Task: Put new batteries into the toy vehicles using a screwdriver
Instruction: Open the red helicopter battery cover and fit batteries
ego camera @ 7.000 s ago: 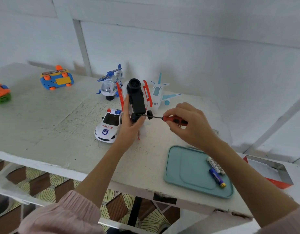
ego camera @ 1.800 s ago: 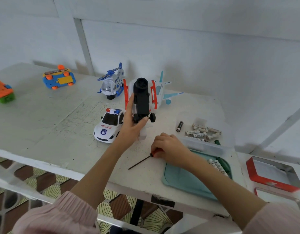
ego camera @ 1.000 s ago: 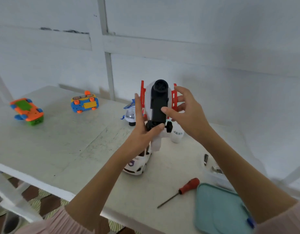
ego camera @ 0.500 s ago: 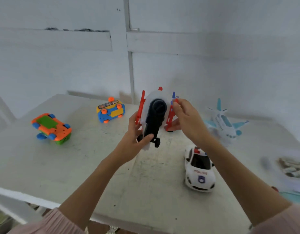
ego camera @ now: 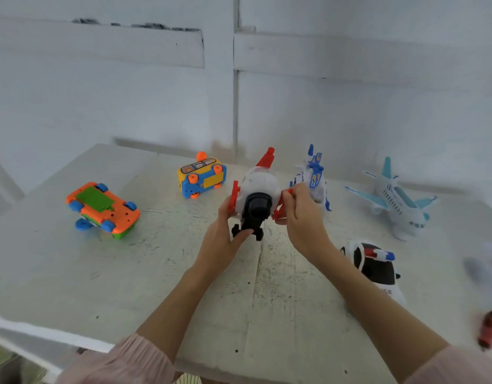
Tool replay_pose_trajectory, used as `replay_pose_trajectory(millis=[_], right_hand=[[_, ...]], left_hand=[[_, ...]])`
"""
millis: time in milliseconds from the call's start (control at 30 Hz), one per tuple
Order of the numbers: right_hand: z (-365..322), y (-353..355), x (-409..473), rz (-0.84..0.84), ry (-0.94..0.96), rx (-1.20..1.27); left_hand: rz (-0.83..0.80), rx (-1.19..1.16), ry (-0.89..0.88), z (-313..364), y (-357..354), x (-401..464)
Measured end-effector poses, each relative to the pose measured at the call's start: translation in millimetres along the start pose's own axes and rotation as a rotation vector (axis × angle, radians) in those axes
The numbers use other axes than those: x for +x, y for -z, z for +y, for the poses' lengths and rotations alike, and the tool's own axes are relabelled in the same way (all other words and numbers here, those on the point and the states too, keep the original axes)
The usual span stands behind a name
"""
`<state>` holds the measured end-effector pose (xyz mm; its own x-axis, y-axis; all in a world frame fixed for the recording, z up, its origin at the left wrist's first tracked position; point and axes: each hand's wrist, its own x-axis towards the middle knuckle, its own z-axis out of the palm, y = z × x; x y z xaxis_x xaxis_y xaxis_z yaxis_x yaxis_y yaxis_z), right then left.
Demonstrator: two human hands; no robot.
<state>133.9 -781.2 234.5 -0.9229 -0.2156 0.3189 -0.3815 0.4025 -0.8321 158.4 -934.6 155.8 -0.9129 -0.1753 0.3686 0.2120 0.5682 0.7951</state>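
The white plastic toy plane [ego camera: 257,187], rounded body with red wings and a black wheeled underside, is held above the middle of the desk [ego camera: 156,273]; the left hand [ego camera: 225,239] curls its grip round the black underside and left wing, thumb on the wheels; the right hand [ego camera: 300,217] pinches the right red wing; behind it stands a blue-and-white helicopter [ego camera: 312,178] (blurred); two blocky orange-wheeled toys [ego camera: 202,177] [ego camera: 102,209] lie upturned to the left; a pale airliner [ego camera: 394,199] and glossy police car [ego camera: 376,268] sit right; the red-handled screwdriver [ego camera: 490,329] lies at the right edge.
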Motion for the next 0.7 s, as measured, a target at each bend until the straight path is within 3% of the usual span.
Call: replay_pose_trajectory(millis=[167,233,333,500,700], right_hand=[[13,-12,-3,0.045,0.033,-0.043],[18,-16,-5,0.062,0.031,-0.039],[20,-18,-10,0.087,0.031,-0.021],[25,-18,-16,0.087,0.03,-0.011],[34,-18,-22,0.084,0.025,0.046]], left_hand=[[0.17,0.188,-0.072,-15,-2,0],[0.183,0.206,0.06,-13,-4,-3],[0.169,0.08,0.302,-4,-8,-8],[0.232,-0.208,0.363,9,-9,-14],[0.182,-0.582,0.43,20,-2,-28]])
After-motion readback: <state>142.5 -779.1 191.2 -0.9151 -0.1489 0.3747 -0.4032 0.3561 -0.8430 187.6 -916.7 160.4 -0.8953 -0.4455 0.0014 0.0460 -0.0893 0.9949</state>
